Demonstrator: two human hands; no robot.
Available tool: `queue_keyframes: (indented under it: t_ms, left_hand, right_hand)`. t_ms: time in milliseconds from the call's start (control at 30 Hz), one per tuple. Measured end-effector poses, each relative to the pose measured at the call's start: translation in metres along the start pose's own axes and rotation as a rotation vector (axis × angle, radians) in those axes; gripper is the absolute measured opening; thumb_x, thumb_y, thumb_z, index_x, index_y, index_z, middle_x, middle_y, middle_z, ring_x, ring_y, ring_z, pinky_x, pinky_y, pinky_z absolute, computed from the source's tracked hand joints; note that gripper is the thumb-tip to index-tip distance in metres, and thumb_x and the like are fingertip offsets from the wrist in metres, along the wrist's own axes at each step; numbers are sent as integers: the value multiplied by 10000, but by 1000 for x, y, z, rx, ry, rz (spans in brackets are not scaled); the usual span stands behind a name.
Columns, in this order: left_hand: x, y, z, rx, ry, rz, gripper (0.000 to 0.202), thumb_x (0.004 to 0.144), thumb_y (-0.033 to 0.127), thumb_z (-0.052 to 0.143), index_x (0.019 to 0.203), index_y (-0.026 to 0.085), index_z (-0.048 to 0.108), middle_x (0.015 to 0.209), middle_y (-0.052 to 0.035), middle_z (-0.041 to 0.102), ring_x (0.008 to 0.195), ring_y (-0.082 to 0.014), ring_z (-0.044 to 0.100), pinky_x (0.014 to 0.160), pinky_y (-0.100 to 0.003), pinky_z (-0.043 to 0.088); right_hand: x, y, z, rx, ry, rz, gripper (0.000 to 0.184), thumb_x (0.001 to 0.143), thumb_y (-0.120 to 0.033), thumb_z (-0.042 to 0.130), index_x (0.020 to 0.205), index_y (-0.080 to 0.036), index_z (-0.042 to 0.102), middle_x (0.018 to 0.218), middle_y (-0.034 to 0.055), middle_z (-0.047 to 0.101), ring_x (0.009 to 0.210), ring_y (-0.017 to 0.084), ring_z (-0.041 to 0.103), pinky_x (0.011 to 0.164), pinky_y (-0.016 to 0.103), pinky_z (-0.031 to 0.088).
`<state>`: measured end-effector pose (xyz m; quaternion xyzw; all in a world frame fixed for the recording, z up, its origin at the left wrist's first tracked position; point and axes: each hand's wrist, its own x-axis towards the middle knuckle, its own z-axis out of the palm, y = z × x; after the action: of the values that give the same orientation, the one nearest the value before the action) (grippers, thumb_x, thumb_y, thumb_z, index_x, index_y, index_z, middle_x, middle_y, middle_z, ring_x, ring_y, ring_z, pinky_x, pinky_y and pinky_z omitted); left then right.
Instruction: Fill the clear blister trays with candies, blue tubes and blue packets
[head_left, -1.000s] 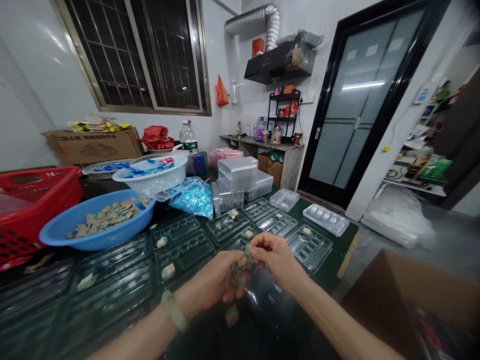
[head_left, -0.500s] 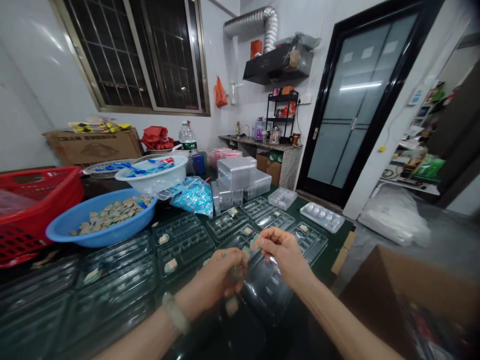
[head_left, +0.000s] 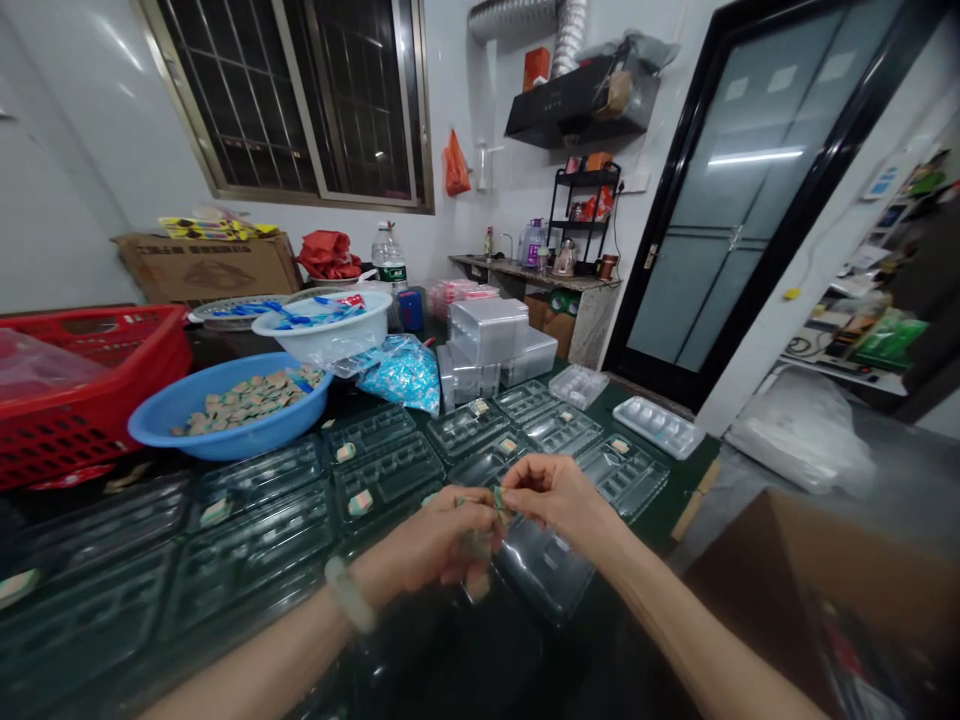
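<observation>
My left hand [head_left: 442,535], with a pale bangle at its wrist, is closed around several small pink-and-green blocks, possibly sponges; one block [head_left: 478,582] shows blurred under its fingers. The thumb and forefinger of my right hand [head_left: 559,500] pinch another small block [head_left: 498,497] right at the left fingertips. Below both hands is a clear plastic tray [head_left: 551,580]. More clear compartment trays lie in rows over the dark green table, several with a single block in them, such as the block [head_left: 361,502] to the left.
A blue basin [head_left: 217,445] full of similar blocks stands at left, beside a red basket [head_left: 150,375]. Behind are a white basin [head_left: 330,340], a bag of blue packets [head_left: 405,375] and stacked clear boxes [head_left: 487,330]. An open cardboard box [head_left: 780,560] is at right.
The camera view has shifted, so the surroundings sit further right and slightly higher. My right hand has drawn its block closer to my left fingers.
</observation>
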<state>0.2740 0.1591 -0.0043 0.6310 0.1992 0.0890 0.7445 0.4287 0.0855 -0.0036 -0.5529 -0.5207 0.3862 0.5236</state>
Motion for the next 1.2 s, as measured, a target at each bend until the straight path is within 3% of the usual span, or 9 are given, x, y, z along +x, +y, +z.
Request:
queue_keyframes:
  t_ms: [167, 333, 500, 633, 733, 867, 1067, 1200]
  left_hand:
    - [-4, -3, -2, 93, 32, 37, 128, 720, 229, 517, 763, 130, 586, 575, 18, 462, 390, -52, 368, 349, -196, 201]
    - [-3, -6, -5, 120, 60, 27, 110, 686, 196, 500, 719, 135, 586, 556, 24, 459, 378, -60, 384, 330, -193, 187]
    - [-4, -3, -5, 150, 123, 45, 91, 709, 207, 484, 684, 152, 553, 506, 50, 428, 345, -48, 344, 312, -179, 188]
    - [-5, -3, -5, 218, 107, 43, 109, 722, 201, 479, 730, 146, 573, 461, 52, 425, 357, -57, 338, 331, -186, 199]
    - [-6, -6, -8, 196, 66, 36, 143, 733, 227, 498, 814, 146, 582, 493, 40, 464, 377, -59, 348, 347, -189, 211]
    - [-9, -10, -13, 190, 15, -13, 176, 717, 263, 547, 859, 161, 565, 498, 46, 469, 369, -55, 331, 340, -183, 214]
    - [-9, -11, -13, 272, -57, -62, 167, 669, 165, 518, 829, 163, 566, 517, 48, 460, 386, -56, 335, 346, -179, 234]
    - [-6, -13, -13, 432, -65, -79, 128, 653, 178, 494, 733, 139, 586, 495, 30, 469, 411, -85, 399, 357, -191, 265]
  right_hand:
    - [1, 0, 3, -10, -10, -45, 25, 690, -174, 605, 681, -155, 618, 617, -11, 565, 567, 99, 481, 516, 207, 369]
    - [0, -3, 0, 52, 106, -58, 79, 726, -240, 582, 741, -168, 611, 636, -22, 539, 547, 94, 447, 489, 206, 346]
    - [-6, -11, -2, -200, -39, -175, 57, 721, -163, 576, 673, -170, 606, 751, 1, 580, 715, 131, 512, 627, 232, 382]
    - [-10, -9, 9, -306, -58, -165, 130, 711, -72, 531, 689, -175, 607, 687, -16, 573, 660, 117, 517, 585, 219, 373]
    - [-10, -5, 15, -311, 2, -190, 130, 722, -72, 524, 706, -176, 601, 678, -21, 566, 646, 112, 517, 580, 219, 378]
    - [-9, 1, 11, -166, 71, -154, 213, 711, -114, 573, 907, -198, 578, 722, -22, 573, 654, 117, 533, 594, 231, 410]
    - [-12, -10, 8, -139, -185, -106, 116, 717, -134, 587, 807, -191, 633, 703, -18, 591, 634, 110, 531, 576, 216, 406]
    - [-15, -18, 18, -223, -173, -143, 159, 694, -62, 563, 781, -179, 628, 732, -21, 594, 650, 99, 532, 585, 195, 404]
